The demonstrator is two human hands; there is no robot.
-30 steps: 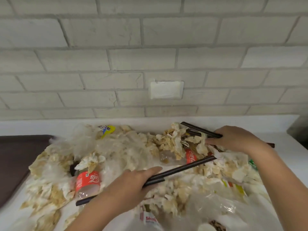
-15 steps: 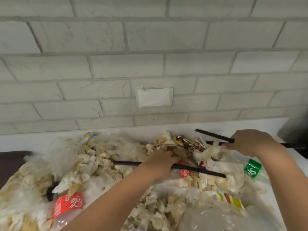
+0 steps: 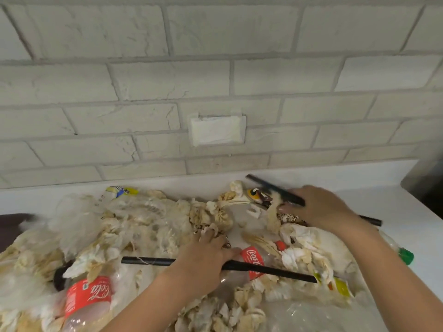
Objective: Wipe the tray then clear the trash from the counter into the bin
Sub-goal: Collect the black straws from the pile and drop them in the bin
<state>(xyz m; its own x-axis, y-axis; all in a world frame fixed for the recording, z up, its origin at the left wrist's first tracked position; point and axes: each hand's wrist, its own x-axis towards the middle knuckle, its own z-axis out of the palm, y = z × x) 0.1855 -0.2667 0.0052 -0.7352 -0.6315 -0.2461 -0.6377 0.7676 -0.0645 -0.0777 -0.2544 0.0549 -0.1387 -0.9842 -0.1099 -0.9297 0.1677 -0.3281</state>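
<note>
A pale brick wall [image 3: 215, 68] fills the upper half, above a white table [image 3: 395, 212]. Most of the table is buried under a trash heap [image 3: 143, 224] of crumpled stained paper and clear plastic. A sliver of the dark tray [image 3: 12, 226] shows at the left edge, beside the heap. A red-labelled cola bottle [image 3: 88, 298] lies at the front left, and a second cola bottle [image 3: 251, 259] lies in the middle. The left hand [image 3: 206, 259] lies over a long black stick [image 3: 148, 261] that crosses the second bottle. Its fingers [image 3: 208, 233] are bent down into the paper, and whether it grips the stick cannot be told. The right hand [image 3: 321, 209], farther back, curls its fingers [image 3: 285, 208] round a blurred upper black stick [image 3: 273, 189].
</note>
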